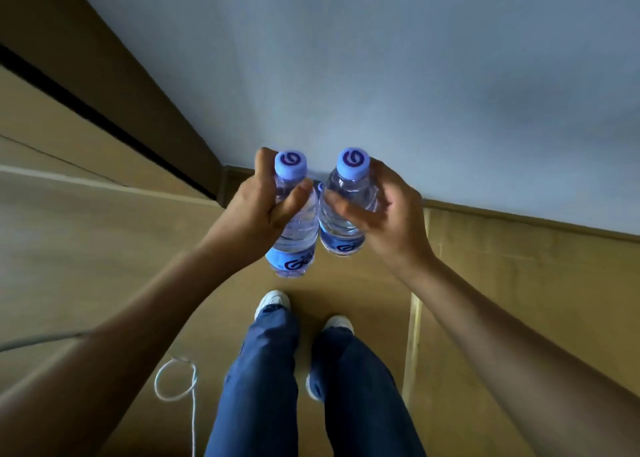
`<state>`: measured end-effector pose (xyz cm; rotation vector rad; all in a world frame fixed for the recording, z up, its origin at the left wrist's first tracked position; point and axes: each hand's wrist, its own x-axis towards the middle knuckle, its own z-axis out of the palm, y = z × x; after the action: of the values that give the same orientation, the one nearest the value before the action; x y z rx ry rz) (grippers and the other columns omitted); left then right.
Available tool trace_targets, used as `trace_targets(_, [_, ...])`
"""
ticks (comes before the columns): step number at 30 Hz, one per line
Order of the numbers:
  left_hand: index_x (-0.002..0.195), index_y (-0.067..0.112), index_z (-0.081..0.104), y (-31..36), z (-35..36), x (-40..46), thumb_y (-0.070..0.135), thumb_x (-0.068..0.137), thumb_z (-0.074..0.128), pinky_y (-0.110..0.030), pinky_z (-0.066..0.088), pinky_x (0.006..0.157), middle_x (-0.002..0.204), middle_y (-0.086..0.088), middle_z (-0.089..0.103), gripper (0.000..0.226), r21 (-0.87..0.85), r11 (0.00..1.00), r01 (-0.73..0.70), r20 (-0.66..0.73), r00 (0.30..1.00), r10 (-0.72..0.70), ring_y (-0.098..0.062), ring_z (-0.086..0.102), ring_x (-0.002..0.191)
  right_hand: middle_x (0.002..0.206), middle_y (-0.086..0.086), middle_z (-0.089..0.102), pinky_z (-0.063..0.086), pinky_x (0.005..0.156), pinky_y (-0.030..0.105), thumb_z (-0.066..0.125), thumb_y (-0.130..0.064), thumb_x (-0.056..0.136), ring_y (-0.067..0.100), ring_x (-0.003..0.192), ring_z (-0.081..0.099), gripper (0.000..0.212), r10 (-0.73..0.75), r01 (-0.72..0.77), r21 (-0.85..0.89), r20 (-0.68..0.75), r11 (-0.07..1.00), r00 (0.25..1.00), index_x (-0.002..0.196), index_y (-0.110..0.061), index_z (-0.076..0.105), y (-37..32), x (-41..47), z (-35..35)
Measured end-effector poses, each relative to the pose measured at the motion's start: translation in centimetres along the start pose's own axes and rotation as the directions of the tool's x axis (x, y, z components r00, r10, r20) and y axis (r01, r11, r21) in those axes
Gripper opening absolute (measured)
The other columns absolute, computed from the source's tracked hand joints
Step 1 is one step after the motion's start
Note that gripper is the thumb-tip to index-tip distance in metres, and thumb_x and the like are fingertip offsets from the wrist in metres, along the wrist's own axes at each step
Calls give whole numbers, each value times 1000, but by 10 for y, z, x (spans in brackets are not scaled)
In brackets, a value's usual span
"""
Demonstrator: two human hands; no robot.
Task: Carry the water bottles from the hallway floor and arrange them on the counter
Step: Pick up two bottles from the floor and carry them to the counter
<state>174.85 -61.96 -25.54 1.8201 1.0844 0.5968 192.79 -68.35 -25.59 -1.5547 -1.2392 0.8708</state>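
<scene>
Two clear water bottles with blue caps and blue labels are held up in front of me, side by side and nearly touching. My left hand [258,203] grips the left water bottle [299,238] around its upper body, thumb across the front. The right water bottle [346,214] sits in my right hand [384,210], whose fingers curl round its middle. Between the two, a bit of another blue-capped bottle [320,186] shows lower down, mostly hidden. Both held bottles stay upright above the floor.
A pale wall [381,58] rises straight ahead, meeting the tan floor [519,300] at a brown skirting. A brown door frame [114,86] runs along the left. My legs in blue trousers and white shoes [273,300] stand below. A white cord loop [176,380] lies on the floor at lower left.
</scene>
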Motion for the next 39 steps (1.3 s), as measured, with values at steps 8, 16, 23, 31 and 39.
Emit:
trace_targets(8, [92, 9, 30, 135, -149, -61, 34, 93, 52, -20, 39, 53, 76, -19, 60, 33, 22, 998, 51, -291, 956, -42, -17, 47, 59, 87, -27, 70, 48, 74, 9, 78, -30, 82, -5, 86, 67, 26, -85, 72, 67, 212, 995, 974, 104, -28, 65, -202, 12, 20])
trace_targets(16, [94, 2, 43, 170, -258, -159, 32, 89, 58, -25, 45, 61, 83, -13, 64, 35, -53, 989, 141, -620, 771, -143, -24, 55, 70, 91, -19, 74, 52, 75, 14, 81, -23, 80, 0, 86, 70, 36, -159, 80, 190, 452, 979, 878, 113, -17, 70, -310, -3, 105])
trace_targets(23, [85, 10, 45, 158, -360, -244, 32, 85, 63, -16, 40, 56, 71, 1, 56, 28, -37, 977, 208, -770, 618, -161, -8, 46, 60, 93, -2, 76, 58, 80, 31, 82, -23, 76, 17, 89, 73, 33, -224, 61, 277, 605, 959, 764, 106, -13, 72, -388, -25, 219])
trace_targets(31, [86, 14, 48, 124, -453, -317, 36, 84, 63, -16, 44, 60, 79, 2, 64, 26, -64, 958, 278, -904, 391, -174, -19, 59, 71, 92, -4, 77, 59, 84, 41, 85, -24, 74, 17, 89, 74, 34, -282, 71, 312, 711, 948, 645, 104, -16, 74, -460, -34, 351])
trace_targets(39, [83, 8, 46, 72, -545, -335, 40, 79, 62, -28, 45, 61, 74, 0, 60, 36, -115, 939, 323, -968, 177, -179, -25, 55, 66, 92, -2, 78, 57, 88, 48, 84, -35, 67, 19, 90, 74, 44, -300, 61, 313, 813, 948, 499, 105, -15, 74, -505, -5, 478])
